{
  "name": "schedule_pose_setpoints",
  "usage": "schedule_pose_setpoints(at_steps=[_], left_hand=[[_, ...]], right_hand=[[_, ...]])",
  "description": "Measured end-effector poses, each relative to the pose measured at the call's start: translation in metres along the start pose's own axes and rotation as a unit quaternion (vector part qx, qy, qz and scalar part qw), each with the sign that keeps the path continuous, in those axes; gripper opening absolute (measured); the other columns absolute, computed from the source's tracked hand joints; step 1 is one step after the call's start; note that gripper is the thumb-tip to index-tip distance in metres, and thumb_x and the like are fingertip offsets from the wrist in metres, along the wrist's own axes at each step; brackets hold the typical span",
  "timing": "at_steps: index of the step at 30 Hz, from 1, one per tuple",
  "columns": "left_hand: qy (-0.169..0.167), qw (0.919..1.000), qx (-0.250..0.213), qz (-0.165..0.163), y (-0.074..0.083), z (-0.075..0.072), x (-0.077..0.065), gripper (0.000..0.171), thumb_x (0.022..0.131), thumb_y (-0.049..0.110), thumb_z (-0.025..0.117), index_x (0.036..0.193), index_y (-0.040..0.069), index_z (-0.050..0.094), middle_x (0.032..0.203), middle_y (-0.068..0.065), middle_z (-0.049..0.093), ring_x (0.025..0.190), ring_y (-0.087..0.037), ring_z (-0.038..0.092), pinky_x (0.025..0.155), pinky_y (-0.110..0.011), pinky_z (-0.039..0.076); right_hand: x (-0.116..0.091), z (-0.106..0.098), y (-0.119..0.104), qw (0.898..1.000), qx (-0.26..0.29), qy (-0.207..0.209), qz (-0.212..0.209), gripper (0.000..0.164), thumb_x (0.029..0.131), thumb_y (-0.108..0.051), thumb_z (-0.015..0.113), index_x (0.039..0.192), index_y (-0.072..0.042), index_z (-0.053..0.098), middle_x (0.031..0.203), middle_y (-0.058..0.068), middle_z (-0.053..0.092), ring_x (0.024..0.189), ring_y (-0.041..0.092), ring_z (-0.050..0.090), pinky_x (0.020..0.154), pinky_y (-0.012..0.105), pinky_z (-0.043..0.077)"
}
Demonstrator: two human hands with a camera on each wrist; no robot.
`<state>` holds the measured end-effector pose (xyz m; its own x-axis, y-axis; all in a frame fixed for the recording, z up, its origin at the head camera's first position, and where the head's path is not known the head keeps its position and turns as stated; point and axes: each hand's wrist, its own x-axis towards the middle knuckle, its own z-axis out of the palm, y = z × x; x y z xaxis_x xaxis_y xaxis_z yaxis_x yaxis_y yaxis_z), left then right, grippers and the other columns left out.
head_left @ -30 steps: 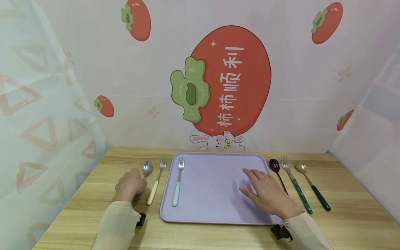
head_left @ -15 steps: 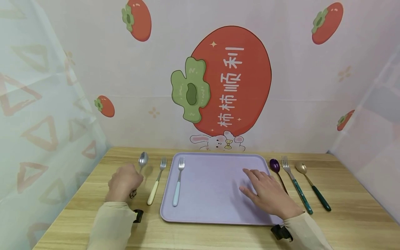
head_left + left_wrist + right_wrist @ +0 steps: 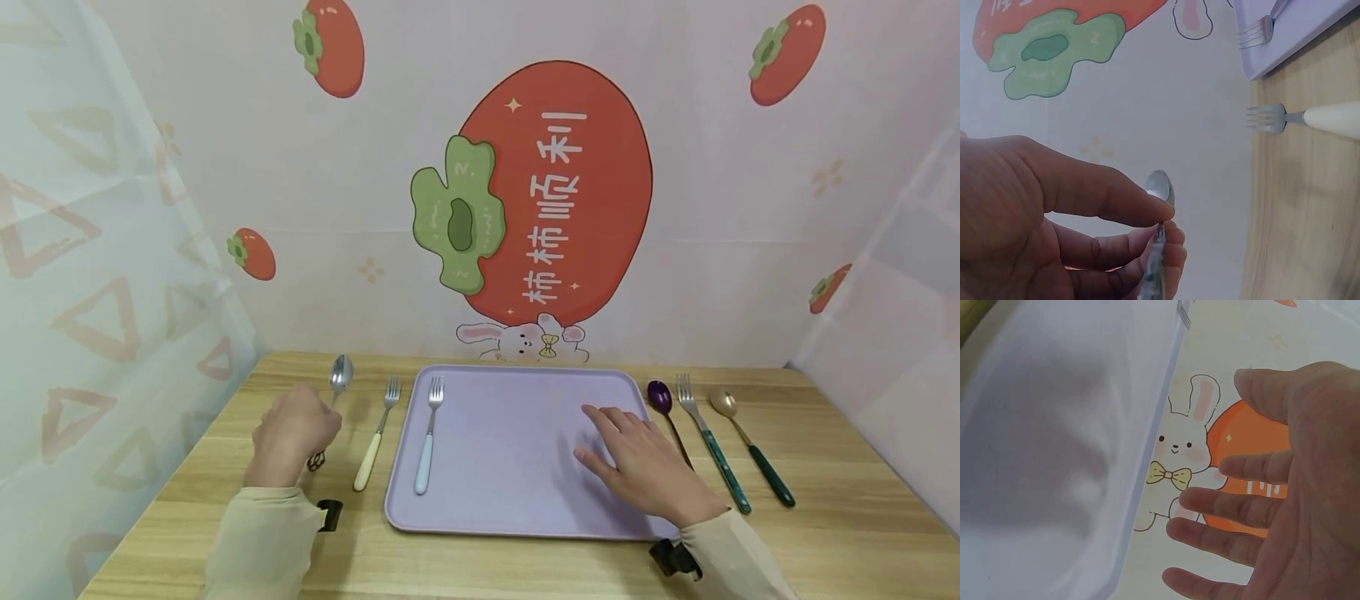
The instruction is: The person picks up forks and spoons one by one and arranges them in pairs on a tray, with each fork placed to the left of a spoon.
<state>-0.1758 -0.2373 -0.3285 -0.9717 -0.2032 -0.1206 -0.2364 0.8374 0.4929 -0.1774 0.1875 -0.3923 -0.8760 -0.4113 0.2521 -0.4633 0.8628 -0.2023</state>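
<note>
My left hand (image 3: 294,432) pinches a silver spoon (image 3: 341,373) between thumb and fingers, over the left part of the table. In the left wrist view the spoon's bowl (image 3: 1159,185) points away and its dark patterned handle (image 3: 1153,272) comes toward the camera. To the right of this hand lies a fork with a cream handle (image 3: 367,462). My right hand (image 3: 645,467) is held with fingers extended above the right part of a lilac tray (image 3: 517,527), holding nothing. A fork with a pale blue handle (image 3: 423,465) lies at the tray's left side.
Right of the tray lie a purple spoon (image 3: 659,397), a fork with a teal handle (image 3: 723,467) and a gold spoon with a dark green handle (image 3: 772,479). A printed cloth wall (image 3: 720,292) stands behind the wooden table (image 3: 525,571).
My left hand has moved a little left and away from me, and the spoon has come along, its bowl now farther up and left. The right hand stays in place.
</note>
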Motion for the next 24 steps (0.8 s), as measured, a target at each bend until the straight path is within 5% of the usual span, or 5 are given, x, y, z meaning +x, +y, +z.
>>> schedule_pose_setpoints(at_steps=[9,24], left_hand=[[0.0,1.0,0.003,0.001,0.014,0.012,-0.001,0.026,0.082,0.005,0.053,0.061,0.014,0.04,0.059,-0.002,0.039,0.057,-0.02,0.04,0.056,-0.039,0.038],[0.024,0.9995,0.002,0.022,0.071,0.048,-0.006,0.014,0.083,0.008,0.065,0.074,0.006,0.055,0.076,-0.013,0.058,0.071,-0.032,0.058,0.058,-0.045,0.047]], right_hand=[[0.001,-0.002,0.001,1.0,0.002,-0.004,0.002,0.061,0.099,-0.042,0.064,0.145,-0.004,0.051,0.134,0.019,0.06,0.124,0.041,0.056,0.102,0.064,0.041],[0.001,-0.002,0.001,1.0,0.003,-0.004,0.005,0.062,0.099,-0.044,0.063,0.146,-0.005,0.05,0.135,0.019,0.059,0.126,0.041,0.055,0.103,0.064,0.04]])
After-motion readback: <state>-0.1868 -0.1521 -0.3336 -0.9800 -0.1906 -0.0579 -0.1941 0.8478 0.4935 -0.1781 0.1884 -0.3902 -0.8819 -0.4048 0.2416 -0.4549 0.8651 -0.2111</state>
